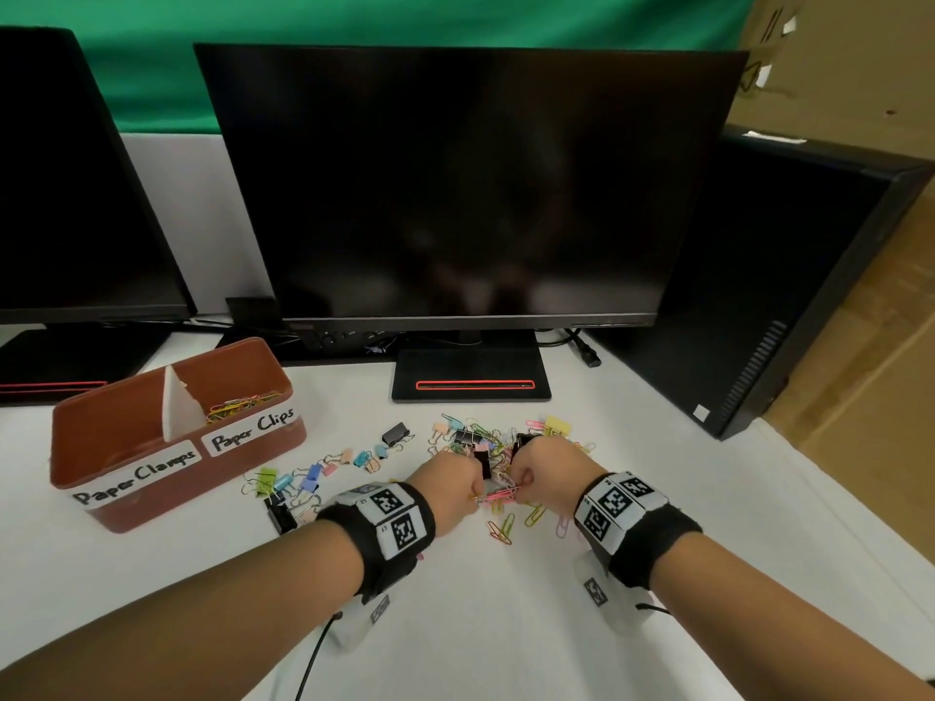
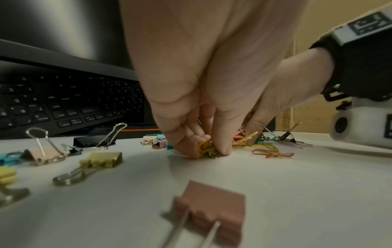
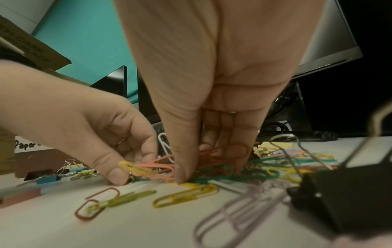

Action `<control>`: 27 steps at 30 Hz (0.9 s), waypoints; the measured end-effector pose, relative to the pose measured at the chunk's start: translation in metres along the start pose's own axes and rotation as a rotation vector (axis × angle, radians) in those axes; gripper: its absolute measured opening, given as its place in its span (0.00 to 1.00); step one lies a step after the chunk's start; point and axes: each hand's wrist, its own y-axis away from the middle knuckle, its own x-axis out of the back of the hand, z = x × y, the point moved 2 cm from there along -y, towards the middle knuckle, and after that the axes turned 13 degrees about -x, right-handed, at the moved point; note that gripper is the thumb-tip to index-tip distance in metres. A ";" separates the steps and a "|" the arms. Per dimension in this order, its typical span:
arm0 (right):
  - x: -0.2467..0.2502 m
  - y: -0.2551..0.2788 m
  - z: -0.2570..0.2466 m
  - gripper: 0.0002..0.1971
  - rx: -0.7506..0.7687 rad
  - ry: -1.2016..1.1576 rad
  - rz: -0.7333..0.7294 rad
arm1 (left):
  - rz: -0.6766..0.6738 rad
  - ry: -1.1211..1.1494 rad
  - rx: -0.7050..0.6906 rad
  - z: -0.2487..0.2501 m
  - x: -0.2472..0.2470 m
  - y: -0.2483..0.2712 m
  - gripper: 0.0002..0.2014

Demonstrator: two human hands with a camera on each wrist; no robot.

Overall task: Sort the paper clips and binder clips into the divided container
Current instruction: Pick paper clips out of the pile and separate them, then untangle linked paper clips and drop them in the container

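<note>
A mixed pile of coloured paper clips and binder clips (image 1: 485, 440) lies on the white table in front of the monitor. My left hand (image 1: 473, 490) pinches a small bunch of paper clips (image 2: 204, 147) against the table, between thumb and fingertips. Right beside it, my right hand (image 3: 208, 167) pinches orange and green paper clips (image 3: 224, 151) from the same tangle. The brown divided container (image 1: 101, 432) stands at the left. Its right compartment, labelled Paper Clips, holds several paper clips (image 1: 238, 404); the left one is labelled Paper Clamps.
Loose binder clips (image 1: 313, 478) trail from the pile toward the container, and a black one (image 1: 394, 433) lies apart. A monitor's base (image 1: 470, 397) sits just behind the pile. A second monitor (image 1: 66, 194) is at the left, a computer tower (image 1: 789, 275) at the right.
</note>
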 end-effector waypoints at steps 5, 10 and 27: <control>0.004 0.000 0.006 0.09 0.013 -0.028 0.025 | -0.047 -0.051 0.009 -0.002 0.001 0.004 0.13; 0.021 0.005 0.005 0.09 0.046 -0.044 0.105 | 0.032 0.029 -0.024 -0.009 0.017 0.018 0.11; 0.066 -0.083 -0.268 0.09 0.203 -0.396 0.173 | 0.544 -0.003 0.512 -0.168 0.173 0.138 0.11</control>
